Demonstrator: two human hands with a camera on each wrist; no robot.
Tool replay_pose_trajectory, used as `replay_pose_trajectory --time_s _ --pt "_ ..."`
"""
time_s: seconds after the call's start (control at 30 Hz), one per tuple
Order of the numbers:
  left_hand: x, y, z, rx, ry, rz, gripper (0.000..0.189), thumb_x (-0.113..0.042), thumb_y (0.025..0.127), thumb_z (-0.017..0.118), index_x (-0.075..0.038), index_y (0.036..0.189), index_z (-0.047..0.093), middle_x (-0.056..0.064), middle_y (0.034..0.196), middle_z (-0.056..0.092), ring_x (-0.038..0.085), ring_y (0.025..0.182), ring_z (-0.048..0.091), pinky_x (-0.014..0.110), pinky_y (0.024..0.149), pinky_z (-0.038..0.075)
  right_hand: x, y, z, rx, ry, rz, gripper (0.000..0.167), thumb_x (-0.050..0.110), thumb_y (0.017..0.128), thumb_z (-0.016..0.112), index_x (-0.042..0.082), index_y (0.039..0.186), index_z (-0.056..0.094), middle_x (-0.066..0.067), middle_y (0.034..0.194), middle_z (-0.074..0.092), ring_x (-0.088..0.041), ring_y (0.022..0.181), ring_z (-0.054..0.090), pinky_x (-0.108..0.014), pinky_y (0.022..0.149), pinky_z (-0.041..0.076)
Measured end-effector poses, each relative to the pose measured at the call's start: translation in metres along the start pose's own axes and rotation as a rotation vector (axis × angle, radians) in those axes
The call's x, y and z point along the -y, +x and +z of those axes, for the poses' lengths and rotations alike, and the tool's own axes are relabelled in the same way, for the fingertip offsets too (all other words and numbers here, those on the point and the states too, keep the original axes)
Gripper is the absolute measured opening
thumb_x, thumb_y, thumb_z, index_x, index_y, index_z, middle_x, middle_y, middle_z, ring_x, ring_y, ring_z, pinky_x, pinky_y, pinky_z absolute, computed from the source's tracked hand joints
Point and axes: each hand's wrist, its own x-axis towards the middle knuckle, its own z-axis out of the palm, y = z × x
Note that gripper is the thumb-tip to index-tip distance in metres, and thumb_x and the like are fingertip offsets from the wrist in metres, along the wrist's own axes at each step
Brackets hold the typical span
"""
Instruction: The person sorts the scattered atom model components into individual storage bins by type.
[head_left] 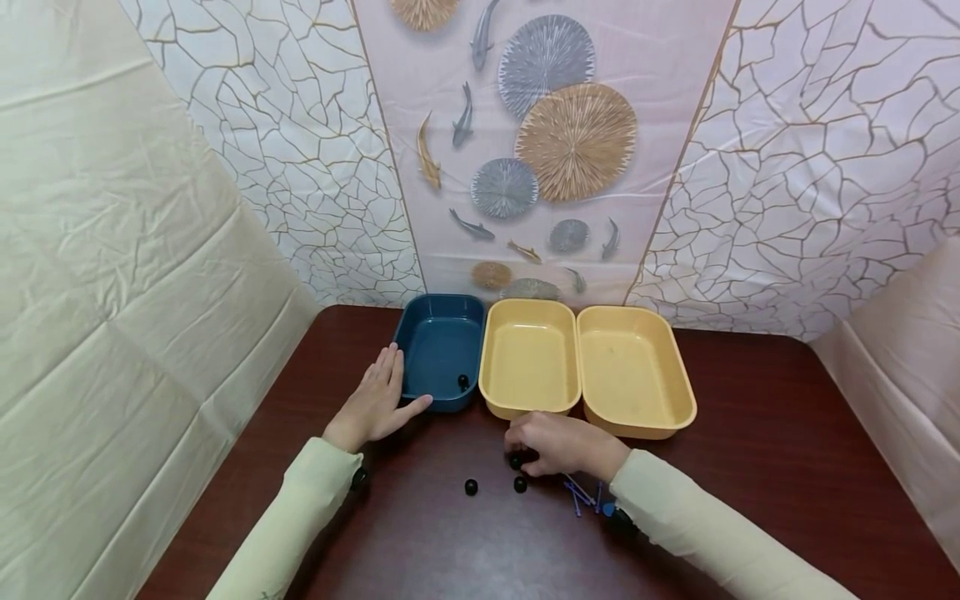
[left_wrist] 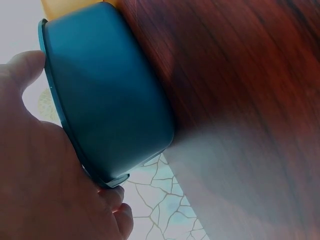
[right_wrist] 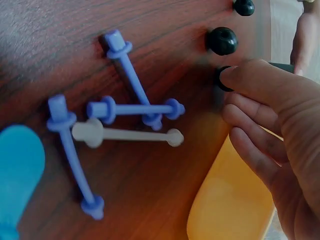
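Right hand [head_left: 562, 442] pinches black bead [head_left: 514, 462]; likely light, hard, slippery; best gripped around sides. Left hand [head_left: 377, 403] spread, touching blue tray [head_left: 438, 343] on its right.

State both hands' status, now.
Left hand: open, fingers extended, touching the blue tray at its rim.
Right hand: closed, holding a black bead between thumb and fingers.
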Motion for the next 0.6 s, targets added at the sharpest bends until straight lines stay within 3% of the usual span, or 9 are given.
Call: replay_pose_trajectory --time_s 0.37,0.6 --pt "0.0004 0.0002 -0.0006 -0.02 -0.004 0.006 0.105 -0.064 0.103 0.051 0.009 0.166 0.009 0.025 0.177 0.003 0.044 0.165 0.005 0.06 0.133 0.015 -0.0041 0.0056 0.0101 -0.009 -0.024 -0.01 0.016 0.015 0.089 0.084 0.014 0.103 0.075 0.006 0.091 0.064 0.001 0.079 0.052 -0.014 0.07 0.049" --pt "0.0016 0.0005 0.0009 -0.008 -0.002 0.005 0.105 -0.065 0.103 0.05 0.008 0.166 0.008 0.025 0.177 0.002 0.044 0.165 0.004 0.06 0.133 0.014 -0.0028 0.003 0.0085 -0.03 0.009 -0.007 0.015 0.013 0.09 0.083 0.013 0.103 0.075 0.003 0.092 0.067 -0.003 0.08 0.057 -0.015 0.07 0.051"
